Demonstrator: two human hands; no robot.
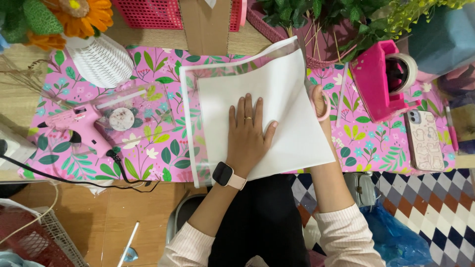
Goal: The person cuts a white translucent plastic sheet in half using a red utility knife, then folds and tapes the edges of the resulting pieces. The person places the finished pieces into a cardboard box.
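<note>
While left hand (247,133) flattens, paper (287,94) tilted diagonally

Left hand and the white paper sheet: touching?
Touching. The head view shows the left hand lying flat, palm down, on the white paper sheet.

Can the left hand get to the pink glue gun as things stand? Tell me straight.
Probably yes. The left hand lies flat on the white paper, holding nothing, and the pink glue gun lies to its left on the floral mat. Only low clear packets lie between; the black cord trails nearer the table's front edge.
</note>
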